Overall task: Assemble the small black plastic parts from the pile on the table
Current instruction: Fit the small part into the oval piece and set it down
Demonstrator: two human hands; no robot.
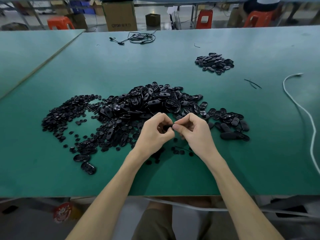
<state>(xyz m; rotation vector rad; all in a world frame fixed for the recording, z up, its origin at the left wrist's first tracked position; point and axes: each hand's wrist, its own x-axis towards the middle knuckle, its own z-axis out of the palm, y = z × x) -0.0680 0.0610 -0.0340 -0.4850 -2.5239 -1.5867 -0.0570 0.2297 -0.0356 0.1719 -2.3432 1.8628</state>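
Note:
A big pile of black oval plastic shells covers the middle of the green table. To its left lies a spread of small round black parts. A smaller heap of black oval pieces sits far right. Just in front of the big pile, my left hand and my right hand meet, both pinching one small black part between fingertips. Most of that part is hidden by my fingers.
A white cable runs down the table's right side. A coil of black wire lies at the far edge, and thin black ties lie right of centre. Cardboard boxes and red stools stand beyond the table.

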